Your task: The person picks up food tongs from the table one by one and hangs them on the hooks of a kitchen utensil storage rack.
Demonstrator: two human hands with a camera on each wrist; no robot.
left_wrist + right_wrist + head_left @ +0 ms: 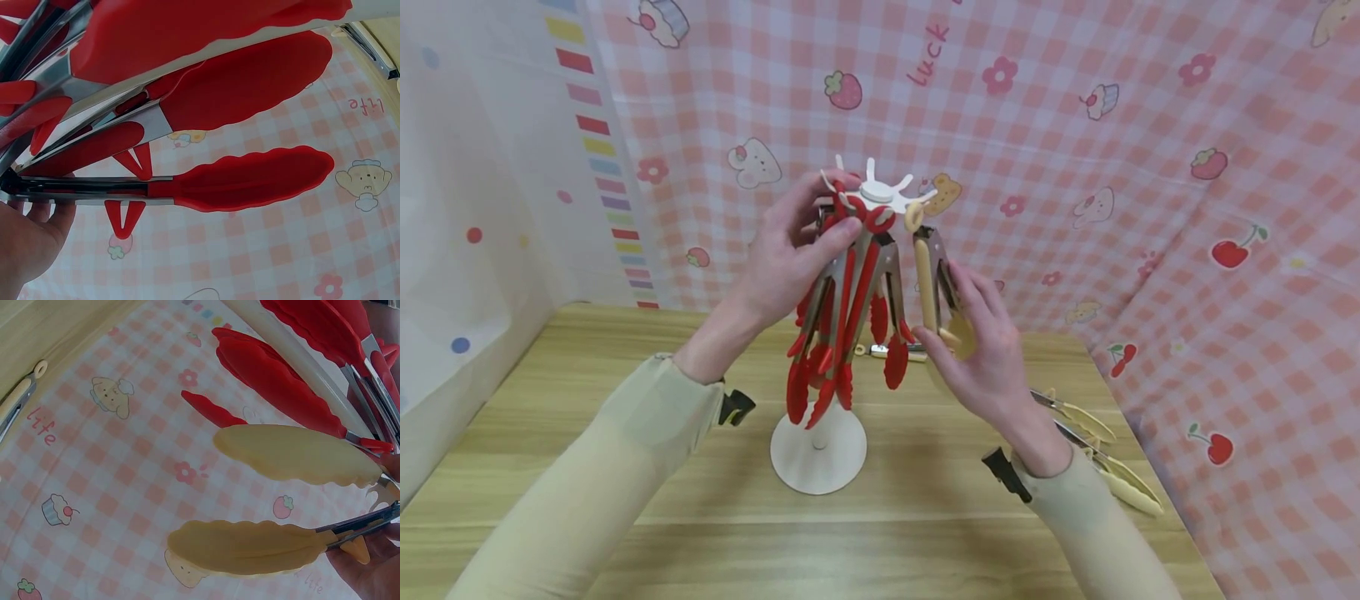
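Note:
A white stand with a hooked top [880, 193] and round base [818, 467] carries several red tongs [859, 308], hanging heads down. My left hand [793, 250] grips the red tongs close under the hooks, its thumb lying across the front. In the left wrist view its fingers lie behind the hinge end of a red pair [250, 181]. My right hand [981, 350] holds cream-yellow tongs [927, 283] around the arms, thumb in front. Their ring [913, 217] is at a right-hand hook. The cream-yellow heads [250, 547] stand spread apart in the right wrist view.
More cream-yellow tongs [1131, 492] lie on the wooden table [700, 533] by its right edge, partly behind my right forearm. Another pair [880, 352] lies behind the stand. A pink checked cloth [1060, 125] hangs along the back and right.

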